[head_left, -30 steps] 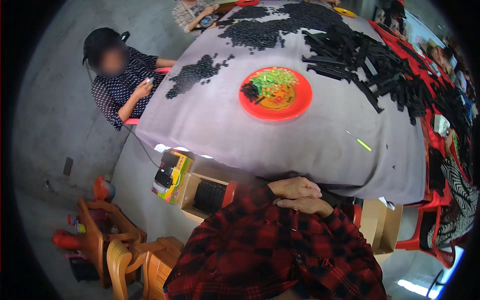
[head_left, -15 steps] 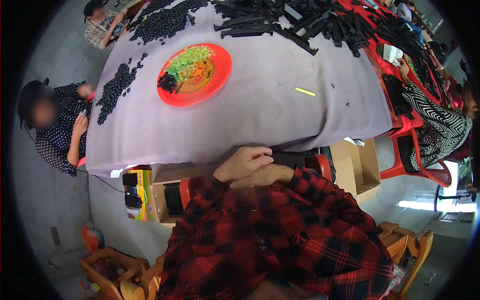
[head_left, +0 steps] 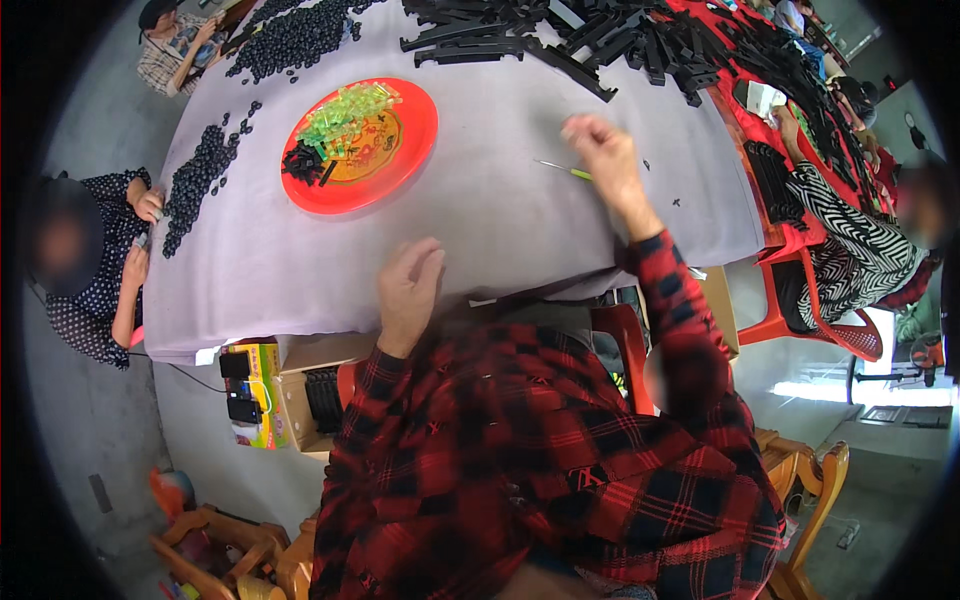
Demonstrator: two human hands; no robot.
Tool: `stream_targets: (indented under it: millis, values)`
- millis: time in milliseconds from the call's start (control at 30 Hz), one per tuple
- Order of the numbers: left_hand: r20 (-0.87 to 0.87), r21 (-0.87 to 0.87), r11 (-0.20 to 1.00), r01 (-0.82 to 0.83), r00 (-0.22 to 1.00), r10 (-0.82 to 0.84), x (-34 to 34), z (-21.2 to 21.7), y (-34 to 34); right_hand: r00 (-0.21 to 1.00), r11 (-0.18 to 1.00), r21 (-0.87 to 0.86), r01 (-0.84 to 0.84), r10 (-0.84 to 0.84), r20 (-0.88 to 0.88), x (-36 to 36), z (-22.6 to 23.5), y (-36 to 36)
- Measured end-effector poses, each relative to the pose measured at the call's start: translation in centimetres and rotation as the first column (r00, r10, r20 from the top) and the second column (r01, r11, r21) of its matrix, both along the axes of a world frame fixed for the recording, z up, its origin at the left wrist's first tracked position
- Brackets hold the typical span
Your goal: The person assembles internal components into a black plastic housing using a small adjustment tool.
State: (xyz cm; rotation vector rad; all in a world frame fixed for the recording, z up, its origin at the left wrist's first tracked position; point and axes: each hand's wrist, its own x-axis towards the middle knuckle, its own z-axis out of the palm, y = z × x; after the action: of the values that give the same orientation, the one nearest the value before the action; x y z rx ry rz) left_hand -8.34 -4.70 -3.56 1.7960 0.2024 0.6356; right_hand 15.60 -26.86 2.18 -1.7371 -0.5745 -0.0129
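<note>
My right hand (head_left: 610,165) is raised over the table, fingers loosely bent and slightly blurred, with nothing visible in it. Beneath it, a thin metal pick with a yellow handle (head_left: 580,174) lies on the cloth, part of the handle covered by the hand. Long black plastic strips (head_left: 580,72) are heaped beyond that hand. My left hand (head_left: 409,290) hovers above the table's near edge, thumb apart from the fingers and nothing seen in it. To its upper left, a red plate (head_left: 408,165) bears light-green tubes (head_left: 345,122) and short black pieces (head_left: 302,162).
A grey cloth (head_left: 480,235) covers the table. Small black round parts (head_left: 200,180) lie in piles along the left and far left. A person (head_left: 100,250) works at the left edge, another (head_left: 850,240) at the right by a red chair (head_left: 815,300). Cardboard boxes stand below the table.
My hands were folded together at my lap and are now apart. The right has moved forward and right over the pick; the left has risen forward and left over the table edge.
</note>
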Motion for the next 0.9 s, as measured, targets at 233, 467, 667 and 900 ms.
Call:
stream_targets:
  millis: [233,467,667,900]
  values:
    - [0.009,0.169,0.986,0.012,1.0,-0.014,0.6,0.1,-0.2,0.783,0.63,-0.48,0.611,-0.387,0.488,14.7,-2.9,-2.8]
    - [-0.07,0.077,0.997,0.014,0.997,-0.008,0.3,0.5,-0.5,0.898,0.577,-0.688,0.44,-0.277,0.343,17.9,-4.1,-1.8]
    - [-0.067,0.083,0.996,0.025,0.998,-0.02,0.2,0.4,-0.5,0.887,0.578,-0.675,0.459,-0.266,0.376,17.6,-4.4,-0.8]
    - [-0.091,0.132,0.991,0.033,0.996,-0.021,0.2,0.6,-0.6,0.927,0.91,-0.356,0.212,-0.303,-0.221,13.4,-2.0,-1.8]
